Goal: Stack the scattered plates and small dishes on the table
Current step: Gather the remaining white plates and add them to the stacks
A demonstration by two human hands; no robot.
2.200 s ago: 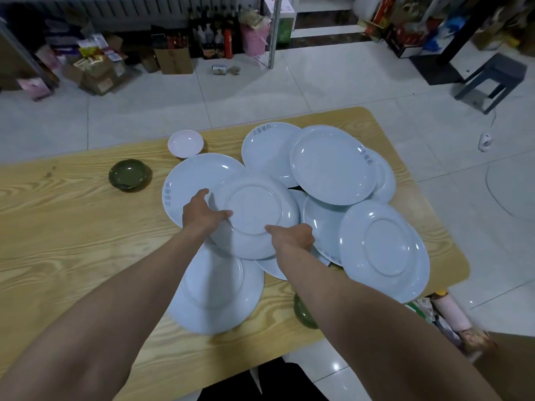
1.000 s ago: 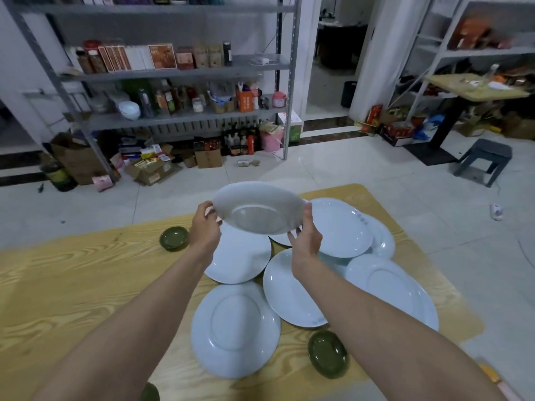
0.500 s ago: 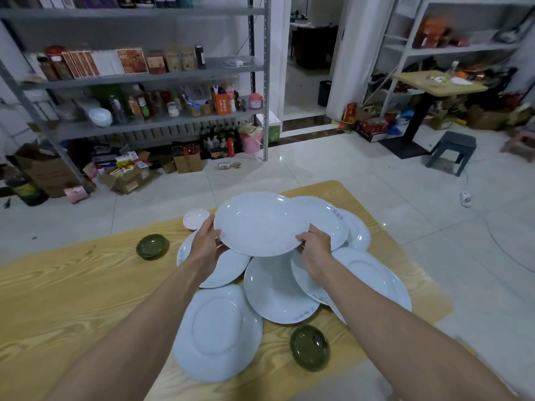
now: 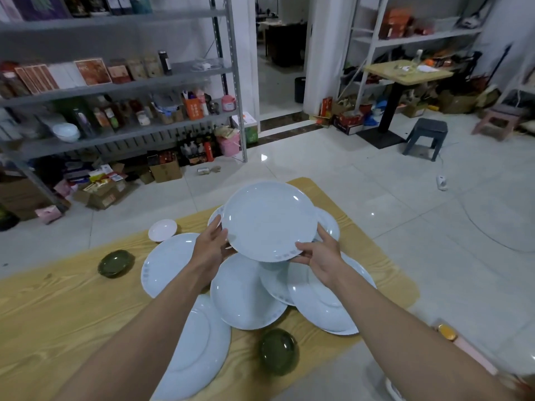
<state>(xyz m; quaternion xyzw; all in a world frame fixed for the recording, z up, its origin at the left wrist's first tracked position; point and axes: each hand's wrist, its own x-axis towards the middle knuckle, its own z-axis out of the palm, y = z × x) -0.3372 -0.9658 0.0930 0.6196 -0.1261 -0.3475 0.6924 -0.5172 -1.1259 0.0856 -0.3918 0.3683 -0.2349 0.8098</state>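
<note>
- A round pale-blue ceramic plate [image 4: 269, 221] hangs face up in the air above the far half of the light wooden bench [image 4: 58, 299], clear of the dishes beneath it.
- The left hand [image 4: 210, 246] holds its left rim, with the fingers [image 4: 216, 227] curled against the edge.
- The right hand [image 4: 318, 254] pinches the near-right rim, thumb on top and the other fingers underneath.
- Under it, more pale-blue plates overlap on the bench: a left plate [image 4: 165, 263], a centre plate [image 4: 243, 293], a right plate [image 4: 318, 308] and a near plate [image 4: 199, 351] at the bench's front edge.
- A small white round dish [image 4: 162, 230] sits just beyond the left plate.
- A dark green small dish [image 4: 115, 263] lies left of the cluster.
- A second green dish [image 4: 278, 354] lies at the front edge, just beside the centre plate.
</note>
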